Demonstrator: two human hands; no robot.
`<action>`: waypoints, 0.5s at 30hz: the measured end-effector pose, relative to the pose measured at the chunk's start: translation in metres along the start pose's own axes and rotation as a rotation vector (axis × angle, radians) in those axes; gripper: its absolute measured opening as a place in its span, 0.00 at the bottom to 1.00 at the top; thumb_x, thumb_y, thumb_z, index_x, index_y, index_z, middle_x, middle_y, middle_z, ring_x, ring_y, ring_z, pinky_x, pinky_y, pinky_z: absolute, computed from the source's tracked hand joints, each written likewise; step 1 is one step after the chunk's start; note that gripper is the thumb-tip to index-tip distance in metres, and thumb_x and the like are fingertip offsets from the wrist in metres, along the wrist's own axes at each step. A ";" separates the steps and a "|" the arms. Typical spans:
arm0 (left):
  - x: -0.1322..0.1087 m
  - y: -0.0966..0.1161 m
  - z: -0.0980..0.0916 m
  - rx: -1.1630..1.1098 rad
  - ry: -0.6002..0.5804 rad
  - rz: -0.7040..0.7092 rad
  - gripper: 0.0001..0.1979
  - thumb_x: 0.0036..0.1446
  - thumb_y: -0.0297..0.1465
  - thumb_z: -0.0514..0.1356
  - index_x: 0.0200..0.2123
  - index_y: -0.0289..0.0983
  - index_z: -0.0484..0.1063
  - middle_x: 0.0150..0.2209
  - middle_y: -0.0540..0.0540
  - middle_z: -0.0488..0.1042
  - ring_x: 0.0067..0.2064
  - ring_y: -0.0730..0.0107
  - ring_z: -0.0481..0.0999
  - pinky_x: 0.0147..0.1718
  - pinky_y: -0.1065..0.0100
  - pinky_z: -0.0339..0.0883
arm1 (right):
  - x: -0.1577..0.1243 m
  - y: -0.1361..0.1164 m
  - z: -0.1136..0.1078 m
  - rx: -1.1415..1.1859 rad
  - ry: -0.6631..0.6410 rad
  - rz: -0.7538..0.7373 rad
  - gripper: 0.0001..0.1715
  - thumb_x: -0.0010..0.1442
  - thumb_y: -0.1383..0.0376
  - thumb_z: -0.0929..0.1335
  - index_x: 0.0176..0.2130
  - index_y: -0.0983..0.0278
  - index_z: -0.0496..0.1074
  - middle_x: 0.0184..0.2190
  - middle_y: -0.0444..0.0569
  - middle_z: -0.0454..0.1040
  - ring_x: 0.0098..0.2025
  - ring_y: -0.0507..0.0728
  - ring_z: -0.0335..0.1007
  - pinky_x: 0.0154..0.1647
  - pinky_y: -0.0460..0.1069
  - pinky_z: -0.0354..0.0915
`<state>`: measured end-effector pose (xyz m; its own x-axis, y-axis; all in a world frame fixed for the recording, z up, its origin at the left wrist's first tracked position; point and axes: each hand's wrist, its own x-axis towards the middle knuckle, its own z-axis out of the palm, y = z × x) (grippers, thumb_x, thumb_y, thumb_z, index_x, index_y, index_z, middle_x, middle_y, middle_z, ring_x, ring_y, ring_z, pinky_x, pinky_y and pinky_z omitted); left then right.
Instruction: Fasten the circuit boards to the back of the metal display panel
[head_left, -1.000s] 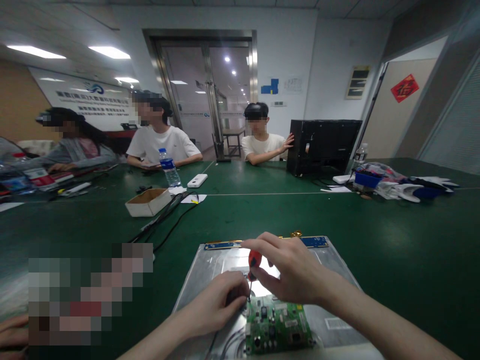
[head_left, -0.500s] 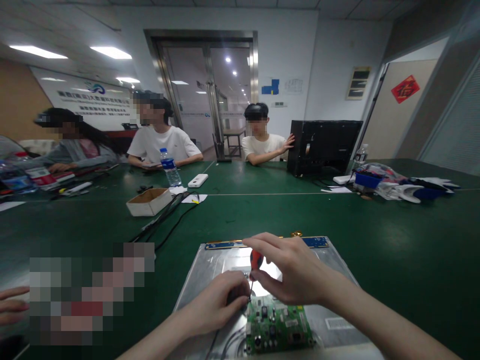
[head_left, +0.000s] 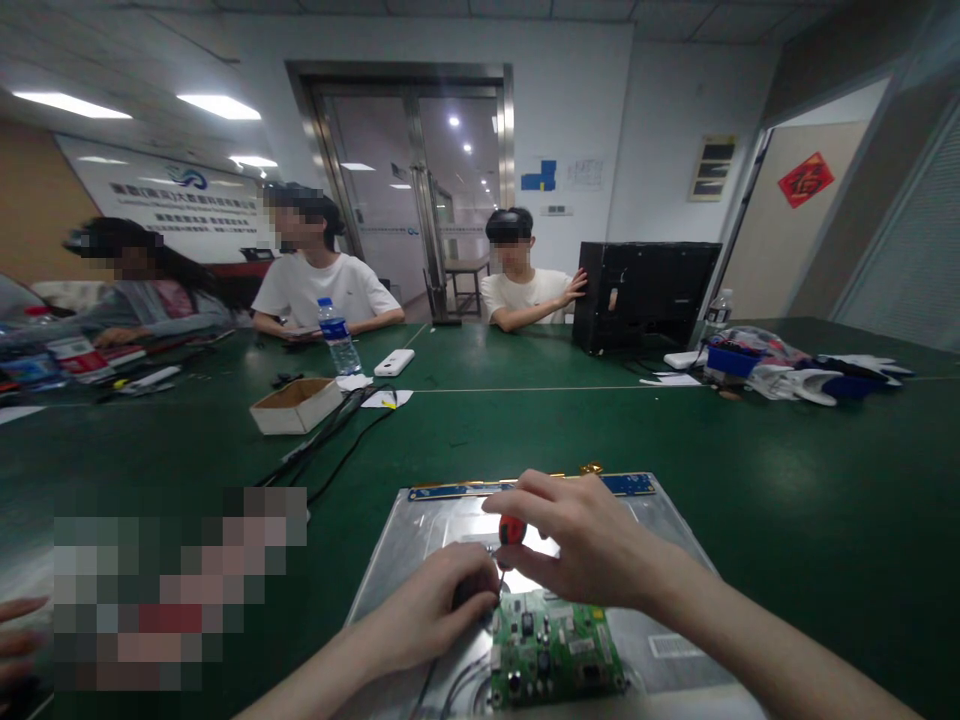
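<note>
My right hand (head_left: 589, 540) grips a screwdriver (head_left: 512, 530) by its red and black handle, held upright with the thin shaft pointing down. Its tip meets the upper left corner of a green circuit board (head_left: 551, 655). Beside the shaft, my left hand (head_left: 446, 600) rests with its fingers curled together; whatever they pinch is hidden. Board and hands are over a silvery metal panel (head_left: 401, 545), which lies flat on the green table. A narrow blue circuit strip (head_left: 634, 484) runs along the panel's far edge, partly covered by my right hand.
An open cardboard box (head_left: 296, 408) and black cables (head_left: 334, 425) lie ahead to the left, near a water bottle (head_left: 339, 340). A black case (head_left: 649, 295) stands at the far side, touched by a person's hand. Blue trays (head_left: 739, 362) sit at right. Another person's hand shows at far left.
The screwdriver's handle sits slightly lower and my right hand's fingers have shifted around it. My left hand stays in place. At far left, the other person's hand has moved a little.
</note>
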<state>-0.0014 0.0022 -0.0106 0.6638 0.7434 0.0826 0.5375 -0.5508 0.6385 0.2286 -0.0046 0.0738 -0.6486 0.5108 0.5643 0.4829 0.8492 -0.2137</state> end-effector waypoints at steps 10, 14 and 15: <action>0.000 -0.001 0.000 -0.033 -0.021 0.028 0.04 0.64 0.30 0.56 0.37 0.37 0.70 0.33 0.50 0.71 0.33 0.67 0.67 0.33 0.68 0.58 | 0.001 -0.001 -0.001 0.107 -0.028 -0.002 0.28 0.63 0.68 0.66 0.62 0.66 0.62 0.47 0.52 0.78 0.42 0.57 0.76 0.38 0.51 0.69; 0.001 -0.002 0.000 -0.032 -0.013 0.035 0.06 0.65 0.30 0.55 0.34 0.37 0.68 0.31 0.50 0.70 0.33 0.67 0.66 0.33 0.68 0.58 | 0.000 -0.004 -0.004 0.104 -0.056 0.014 0.31 0.61 0.70 0.64 0.63 0.67 0.61 0.48 0.53 0.78 0.43 0.59 0.76 0.38 0.52 0.70; 0.001 -0.002 0.000 -0.033 -0.013 0.034 0.06 0.65 0.31 0.56 0.34 0.37 0.68 0.31 0.50 0.70 0.33 0.67 0.66 0.33 0.68 0.58 | 0.000 -0.004 -0.004 0.100 -0.057 0.019 0.30 0.61 0.70 0.64 0.62 0.66 0.62 0.48 0.53 0.78 0.42 0.59 0.76 0.38 0.52 0.70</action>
<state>-0.0018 0.0042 -0.0120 0.6884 0.7191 0.0948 0.4972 -0.5629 0.6602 0.2290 -0.0082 0.0776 -0.6738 0.5309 0.5140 0.4361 0.8472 -0.3034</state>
